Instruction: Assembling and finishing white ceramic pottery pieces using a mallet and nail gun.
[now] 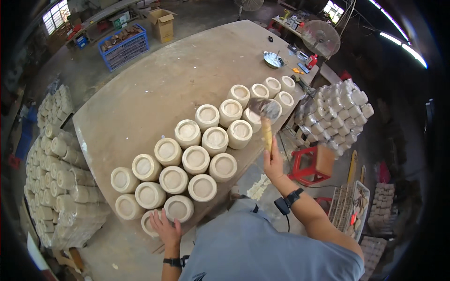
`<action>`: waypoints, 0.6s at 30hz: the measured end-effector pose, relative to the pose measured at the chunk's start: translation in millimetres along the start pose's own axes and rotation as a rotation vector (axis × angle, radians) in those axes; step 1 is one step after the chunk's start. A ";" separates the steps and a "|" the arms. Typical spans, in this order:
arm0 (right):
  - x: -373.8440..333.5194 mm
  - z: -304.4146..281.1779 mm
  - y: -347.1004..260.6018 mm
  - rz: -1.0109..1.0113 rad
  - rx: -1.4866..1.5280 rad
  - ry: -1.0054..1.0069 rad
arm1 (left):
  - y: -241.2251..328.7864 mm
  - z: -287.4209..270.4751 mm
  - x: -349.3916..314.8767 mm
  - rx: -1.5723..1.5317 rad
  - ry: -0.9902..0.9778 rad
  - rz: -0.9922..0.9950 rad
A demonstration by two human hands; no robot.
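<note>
My right hand (273,164) is closed round the pale wooden handle of a hammer (267,129). Its broad dark-grey head is partly blurred and hides some of the pieces behind it. At the near left end of the rows, my left hand (166,228) lies with fingers spread on a round wooden piece (148,224), close to another wooden piece (179,209). Several such pale, barrel-shaped pieces (196,159) stand upright in slanting rows, each with a round recess in its top.
The pieces stand on a large brown table (154,98). A patterned bowl (273,60) sits at its far right. Wrapped stacks of wooden pieces flank it, left (70,187) and right (335,114). A red stool (307,165) stands by my right arm; a fan (321,38) is beyond.
</note>
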State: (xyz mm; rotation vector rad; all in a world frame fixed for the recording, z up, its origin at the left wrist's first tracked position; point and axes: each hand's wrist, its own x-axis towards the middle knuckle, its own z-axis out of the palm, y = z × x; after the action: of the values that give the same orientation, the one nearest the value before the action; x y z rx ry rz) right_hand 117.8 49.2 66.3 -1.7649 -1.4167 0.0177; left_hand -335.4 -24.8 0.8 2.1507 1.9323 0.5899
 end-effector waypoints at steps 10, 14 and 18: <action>23.6 4.3 52.5 0.199 0.224 -0.431 | 105.8 45.3 -1.7 -0.036 -0.073 -0.075; 45.1 10.8 34.1 -0.089 0.365 -0.330 | 127.5 42.7 -3.4 -0.040 -0.090 -0.055; 29.9 53.9 65.9 -0.127 0.232 -0.615 | 125.9 39.5 -5.0 -0.011 -0.098 -0.101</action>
State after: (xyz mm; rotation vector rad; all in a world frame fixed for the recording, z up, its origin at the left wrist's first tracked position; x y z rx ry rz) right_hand 154.3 105.5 5.9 -1.5332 -1.8648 0.6802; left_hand -205.2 -41.6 14.4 2.0217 1.9665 0.4666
